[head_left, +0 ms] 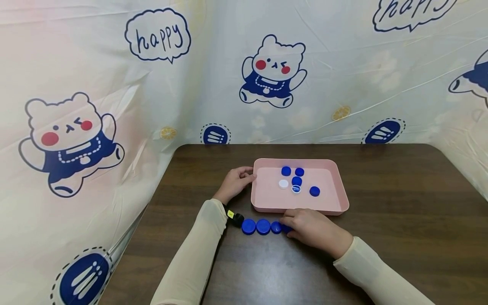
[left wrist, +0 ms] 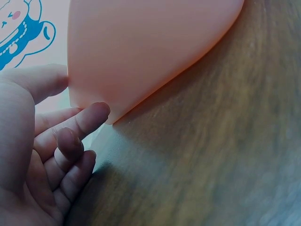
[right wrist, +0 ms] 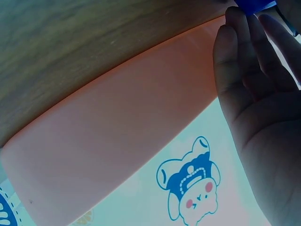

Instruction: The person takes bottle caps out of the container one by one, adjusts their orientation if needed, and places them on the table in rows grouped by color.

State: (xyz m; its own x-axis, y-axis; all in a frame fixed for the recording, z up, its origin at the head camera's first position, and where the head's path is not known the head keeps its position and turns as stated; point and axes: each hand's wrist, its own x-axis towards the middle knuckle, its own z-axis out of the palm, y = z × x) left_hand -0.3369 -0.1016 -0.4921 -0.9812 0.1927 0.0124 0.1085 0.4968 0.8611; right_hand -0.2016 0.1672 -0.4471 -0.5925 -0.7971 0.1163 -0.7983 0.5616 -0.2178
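At the left fingers point(left wrist: 89, 118), one pink tray point(head_left: 267, 199) is counted; inside, four blue caps point(head_left: 314, 191), one white cap point(head_left: 283, 184), one printed cap point(head_left: 296, 189). Beside the right fingers point(right wrist: 237, 56), three blue discs point(head_left: 263, 226); a fourth disc point(right wrist: 252, 5) is pinched.

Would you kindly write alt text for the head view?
A person's right hand pinches a blue bottle cap beside a row of three blue caps on a brown table, while the left hand touches the left side of a pink tray holding six caps. A cartoon-bear cloth hangs behind.
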